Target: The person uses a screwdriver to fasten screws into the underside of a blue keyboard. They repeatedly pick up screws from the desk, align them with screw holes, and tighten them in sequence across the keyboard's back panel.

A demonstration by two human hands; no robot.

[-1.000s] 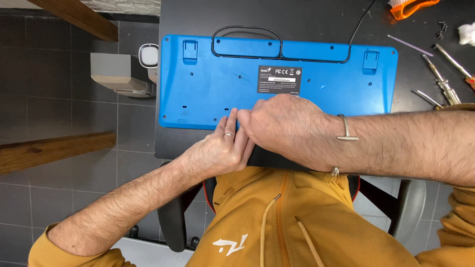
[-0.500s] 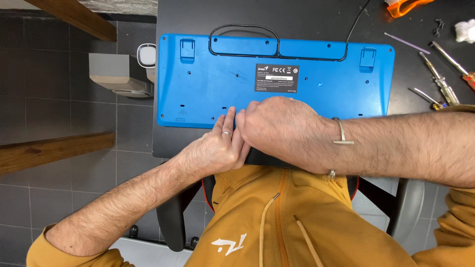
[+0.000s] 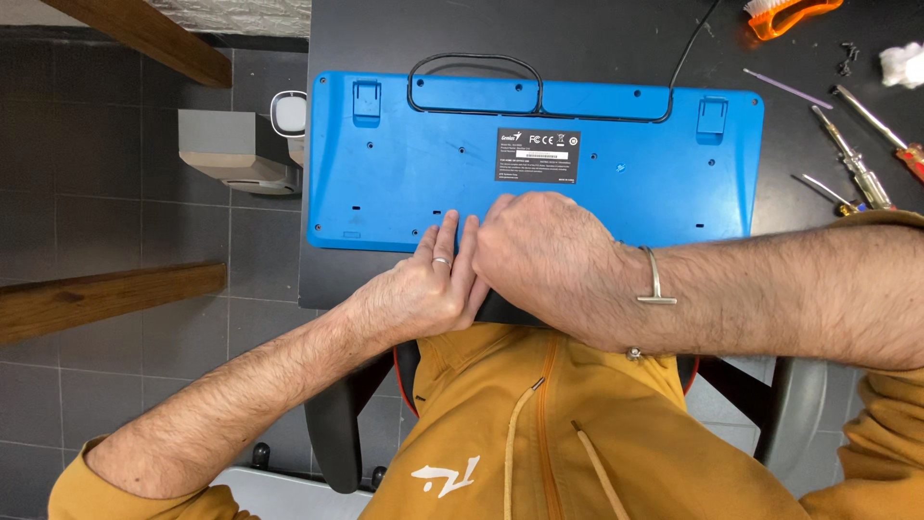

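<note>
My flat black desk carries a blue plastic keyboard lying face down. Metal screwdrivers and an orange brush lie to its right.

Upturned plastic keyboard: bright blue underside, with a black rectangular label bearing white print; thin cable looped along its top edge: black; flat counter: matt black; hooded sweatshirt: mustard yellow, white mark at the chest; tiled floor: dark grey; bristle brush: orange body, white bristles; wrist bracelet: silver.
</note>
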